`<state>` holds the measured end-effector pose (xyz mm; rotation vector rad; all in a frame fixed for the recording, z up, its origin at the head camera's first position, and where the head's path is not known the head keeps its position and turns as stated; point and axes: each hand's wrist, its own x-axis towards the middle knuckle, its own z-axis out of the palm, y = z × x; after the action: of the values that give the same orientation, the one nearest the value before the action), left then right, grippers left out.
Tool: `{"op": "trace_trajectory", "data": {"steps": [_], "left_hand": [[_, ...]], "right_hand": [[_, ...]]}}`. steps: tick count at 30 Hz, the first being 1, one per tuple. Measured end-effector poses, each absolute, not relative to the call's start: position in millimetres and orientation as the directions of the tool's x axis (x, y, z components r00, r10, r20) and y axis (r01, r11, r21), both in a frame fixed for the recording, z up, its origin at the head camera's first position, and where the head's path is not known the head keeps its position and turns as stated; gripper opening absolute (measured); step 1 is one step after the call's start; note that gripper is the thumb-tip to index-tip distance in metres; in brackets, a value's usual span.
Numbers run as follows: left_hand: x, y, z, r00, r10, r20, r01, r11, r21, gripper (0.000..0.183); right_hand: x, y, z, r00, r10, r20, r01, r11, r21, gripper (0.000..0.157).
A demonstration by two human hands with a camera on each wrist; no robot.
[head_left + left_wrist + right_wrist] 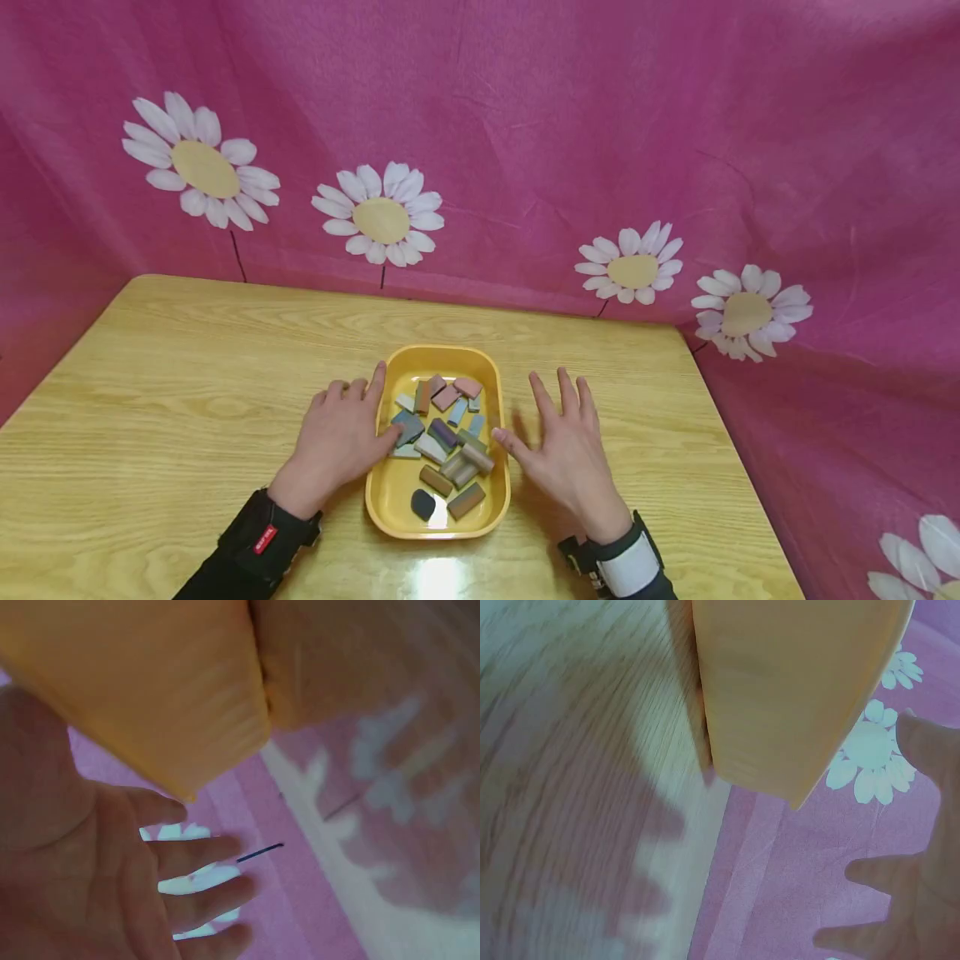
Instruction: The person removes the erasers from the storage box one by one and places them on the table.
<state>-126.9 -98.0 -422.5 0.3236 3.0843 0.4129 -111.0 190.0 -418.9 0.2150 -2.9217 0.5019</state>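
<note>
A yellow rectangular tray (377, 500) with rounded corners stands on the table. In it lie several small coloured pieces, short and blocky: a pink one (446, 397), a purple one (443, 433), a brown one (467, 501) and a rounded black one (423, 504) among them. My left hand (341, 437) is at the tray's left side, index fingertip right at the rim and thumb reaching over it. In the left wrist view its fingers extend beside the tray wall (165, 690). My right hand (566, 454) hovers at the right side with fingers spread, thumb tip close to the rim. It holds nothing.
The wooden table (187, 400) has its back edge against a pink curtain (510, 125) printed with white daisies. The same curtain hangs along both sides. A black band (266, 533) is on the left wrist, and a strap (630, 567) on the right.
</note>
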Motion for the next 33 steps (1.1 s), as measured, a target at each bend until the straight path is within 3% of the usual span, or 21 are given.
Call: {"op": "trace_trajectory", "data": {"steps": [8, 11, 19, 26, 33], "left_hand": [[-125.8, -96.0, -424.6, -0.966, 0.213, -0.146, 0.150, 0.923, 0.355, 0.082], [-124.4, -96.4, -423.8, -0.962, 0.210, -0.174, 0.136, 0.922, 0.362, 0.083], [-127.6, -94.6, -418.9, -0.960, 0.189, -0.204, 0.104, 0.924, 0.367, 0.083], [-130.1, -92.4, -420.0, -0.959, 0.184, -0.214, 0.096, 0.926, 0.364, 0.084], [-128.6, -87.7, -421.6, -0.953, 0.194, -0.232, 0.097, 0.923, 0.373, 0.087]], "right_hand": [[-105.3, 170.6, -421.0, -0.898, -0.189, 0.397, -0.345, 0.862, -0.371, 0.029], [-104.0, 163.9, -422.1, -0.866, -0.243, 0.436, -0.417, 0.834, -0.363, 0.017], [-116.3, 151.0, -414.5, -0.806, -0.431, 0.404, -0.544, 0.809, -0.223, 0.017], [-135.9, 136.5, -404.5, -0.778, -0.594, 0.204, -0.625, 0.766, -0.152, 0.024], [-144.6, 126.2, -402.1, -0.760, -0.649, 0.031, -0.650, 0.757, -0.069, 0.010]]}}
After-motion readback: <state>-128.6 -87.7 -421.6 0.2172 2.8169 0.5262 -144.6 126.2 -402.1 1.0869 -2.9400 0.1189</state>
